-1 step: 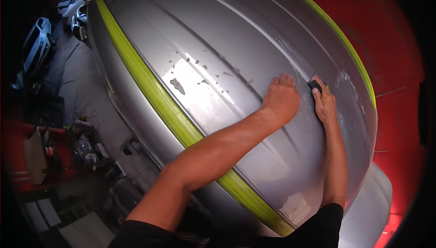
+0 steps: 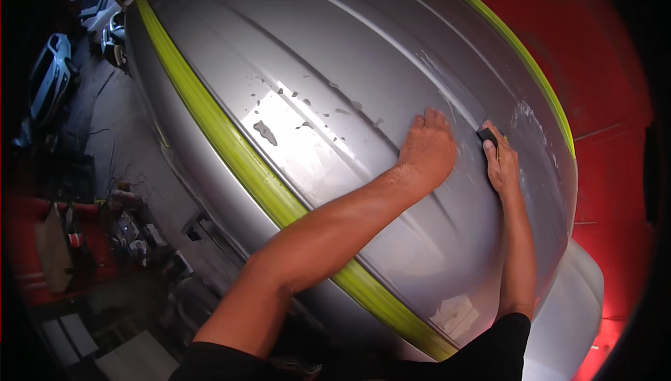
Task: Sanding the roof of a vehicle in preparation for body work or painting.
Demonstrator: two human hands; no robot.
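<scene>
A large silver car panel [image 2: 335,25] with long raised ridges lies in front of me, edged on both sides with yellow-green tape [image 2: 210,117]. My right hand [image 2: 502,164] grips a small black sanding block [image 2: 487,134] against the right half of the panel, fingers on its far side and thumb close by. Left of it, my left hand [image 2: 428,145] rests on the panel with fingers curled in; whether anything is under them is hidden. Wet, whitish smears [image 2: 529,119] mark the surface round the block. Water drops and a small puddle [image 2: 265,132] lie farther left.
A red surface [image 2: 615,101] stands beyond the panel's right edge. On the left are a grey floor [image 2: 115,122], a parked light-coloured car [image 2: 52,74] and a cluttered stand with bottles and boxes [image 2: 136,231]. A grey body part [image 2: 573,304] curves out at the lower right.
The view has shifted slightly, so the panel and background sit a little farther left. My right hand and the block are slightly farther right and nearer me on the panel. Both grips look the same.
</scene>
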